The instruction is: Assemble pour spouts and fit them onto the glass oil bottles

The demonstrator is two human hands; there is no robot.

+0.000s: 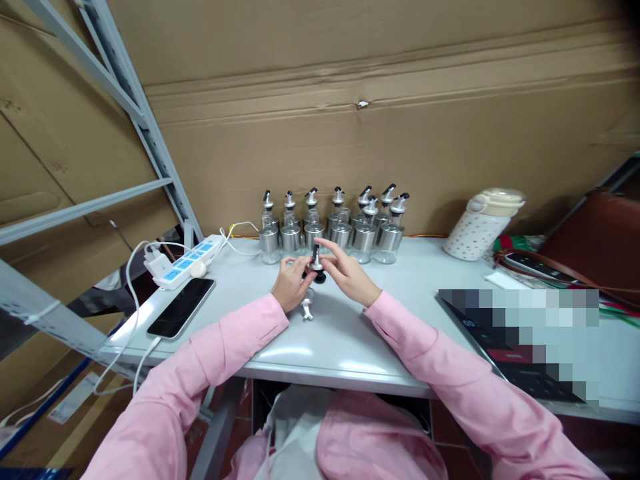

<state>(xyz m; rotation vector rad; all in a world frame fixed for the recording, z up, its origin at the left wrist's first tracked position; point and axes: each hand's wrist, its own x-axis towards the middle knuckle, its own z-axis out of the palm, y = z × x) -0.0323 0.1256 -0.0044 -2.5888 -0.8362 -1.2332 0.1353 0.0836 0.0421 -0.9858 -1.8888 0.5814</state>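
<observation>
My left hand (291, 283) and my right hand (346, 272) meet over the middle of the white table (345, 340), both in pink sleeves. Together they pinch a small pourer spout (316, 262) with a black base and metal top, held upright just above the table. A second loose metal spout (307, 309) lies on the table right below my left hand. Behind my hands stands a row of several glass bottles (334, 227) with steel bands and pourer tops, against the cardboard wall.
A white-and-blue power strip (186, 261) and a black phone (181, 307) on a cable lie at the left. A white dotted flask (483, 225) stands at the right, beside a brown bag (595, 243). A grey metal shelf frame (150, 133) rises on the left.
</observation>
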